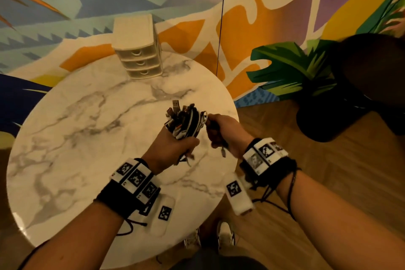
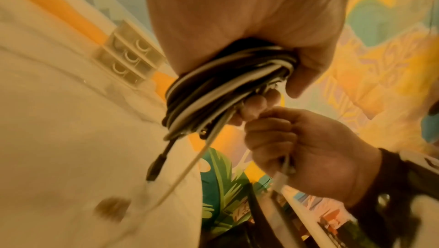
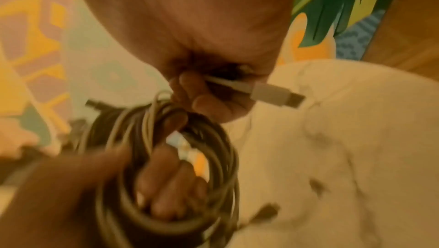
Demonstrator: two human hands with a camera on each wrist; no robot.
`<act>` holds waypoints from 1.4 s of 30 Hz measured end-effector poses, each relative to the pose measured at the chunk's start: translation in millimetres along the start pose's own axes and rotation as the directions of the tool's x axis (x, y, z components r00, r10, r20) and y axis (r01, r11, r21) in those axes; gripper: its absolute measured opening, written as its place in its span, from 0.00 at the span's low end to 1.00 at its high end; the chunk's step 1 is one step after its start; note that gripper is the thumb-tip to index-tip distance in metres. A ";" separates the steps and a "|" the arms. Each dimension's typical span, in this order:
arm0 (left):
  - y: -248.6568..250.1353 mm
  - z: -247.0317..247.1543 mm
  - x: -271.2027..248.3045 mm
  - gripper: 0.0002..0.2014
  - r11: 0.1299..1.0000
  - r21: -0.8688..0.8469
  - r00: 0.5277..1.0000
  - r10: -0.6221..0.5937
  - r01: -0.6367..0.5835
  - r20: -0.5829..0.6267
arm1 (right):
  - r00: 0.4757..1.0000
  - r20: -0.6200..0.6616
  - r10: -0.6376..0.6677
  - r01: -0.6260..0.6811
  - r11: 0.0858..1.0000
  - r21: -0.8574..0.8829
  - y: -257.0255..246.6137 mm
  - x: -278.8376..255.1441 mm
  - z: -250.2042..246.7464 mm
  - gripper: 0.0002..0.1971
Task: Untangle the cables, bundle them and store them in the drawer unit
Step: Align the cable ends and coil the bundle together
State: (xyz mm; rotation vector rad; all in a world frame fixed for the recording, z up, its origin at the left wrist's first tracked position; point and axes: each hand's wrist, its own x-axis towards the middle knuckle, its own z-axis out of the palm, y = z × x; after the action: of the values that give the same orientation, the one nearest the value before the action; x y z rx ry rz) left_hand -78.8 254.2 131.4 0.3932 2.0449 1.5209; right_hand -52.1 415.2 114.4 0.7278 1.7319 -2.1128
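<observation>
My left hand (image 1: 175, 147) grips a coiled bundle of black and white cables (image 1: 186, 120) above the right part of the round marble table (image 1: 87, 127). Several plug ends stick up out of the bundle. Just to its right, my right hand (image 1: 219, 129) pinches a white cable end whose white USB plug (image 3: 277, 95) pokes out past the fingers. In the left wrist view the bundle (image 2: 225, 86) wraps around my left hand, and a black plug (image 2: 155, 167) dangles below it. The beige three-drawer unit (image 1: 140, 50) stands at the table's far edge, all drawers closed.
A thin black cord (image 1: 221, 19) hangs down behind the table. A dark pot with a green plant (image 1: 328, 98) stands on the wooden floor to the right. The painted wall rises behind the drawer unit.
</observation>
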 end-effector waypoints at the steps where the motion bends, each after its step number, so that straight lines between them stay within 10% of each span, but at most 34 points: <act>1: 4.0 4.0 1.2 0.01 1.000 -0.024 0.999 0.008 -0.009 -0.050 | 0.996 -0.040 -0.075 0.075 0.997 -0.001 3.2 -1.1 7.7 0.20; 11: 11.4 8.3 7.0 0.09 0.996 -0.090 0.995 -0.035 0.027 -0.089 | 0.965 -0.012 -0.262 0.218 0.825 -0.521 6.2 -2.4 12.6 0.18; 22: 10.7 -6.0 2.4 0.15 0.906 -0.357 0.973 -0.195 0.228 0.126 | 0.855 0.063 -0.515 0.445 0.665 -0.600 12.0 -4.4 12.6 0.08; 25: 6.0 -11.2 1.6 0.20 0.909 -0.352 0.975 -0.204 0.222 0.089 | 0.907 0.124 -0.402 0.406 0.755 -0.515 10.8 -5.1 8.9 0.12; 30: -1.4 -24.3 1.6 0.19 0.834 -0.523 0.984 -0.144 0.177 0.104 | 0.991 -0.122 -0.047 0.017 0.972 -0.236 39.6 -5.9 -9.8 0.24; 34: 1.6 -23.9 0.7 0.16 0.762 -0.630 0.965 0.028 0.148 0.260 | 0.925 0.165 0.344 -0.323 0.936 -0.138 68.1 -11.2 0.9 0.28; 38: 2.3 -12.2 -1.9 0.21 0.707 -0.691 0.945 0.105 0.147 0.308 | 0.958 0.180 0.225 -0.260 0.944 0.202 66.6 -4.4 13.1 0.13; 42: -7.4 -7.3 -6.9 0.18 0.716 -0.681 0.945 0.092 0.156 0.313 | 0.976 0.141 0.166 -0.188 0.968 0.164 55.1 6.9 13.5 0.11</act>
State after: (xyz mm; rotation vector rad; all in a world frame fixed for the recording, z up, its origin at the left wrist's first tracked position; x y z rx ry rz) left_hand -76.9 242.6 127.7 0.2699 1.0859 1.9198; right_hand -30.6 390.6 67.5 0.7486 1.3735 -2.1566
